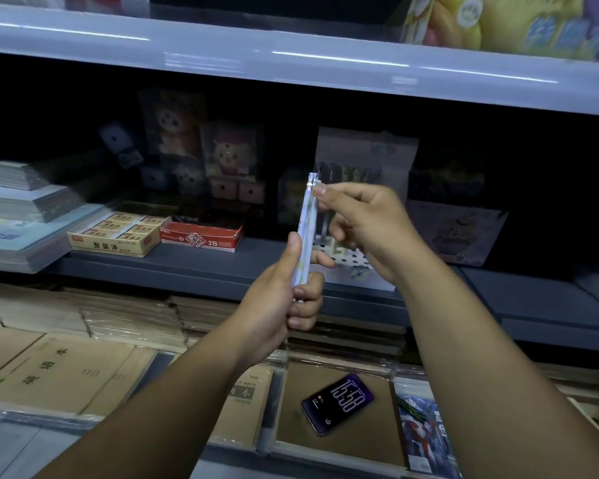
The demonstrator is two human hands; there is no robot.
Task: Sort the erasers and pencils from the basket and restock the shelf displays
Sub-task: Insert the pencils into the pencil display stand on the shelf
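We hold a small bundle of pale pencils upright at the centre of the frame, in front of the dark middle shelf. Our left hand grips the lower end, its fingers curled round the barrels. Our right hand pinches the top, near the clear caps, between thumb and forefinger. The basket is out of view.

Just behind the hands stands a white perforated pencil stand, which we judge to be the target. If the right hand pulls one pencil free, it could drag its neighbour loose. That pencil would drop towards the stacked notebooks or the phone at lower centre. The stand's holes look small and the shelf is dim, so a tilted pencil may miss its hole. The yellow eraser box and the red 2B box sit left of centre, apart from the hands.
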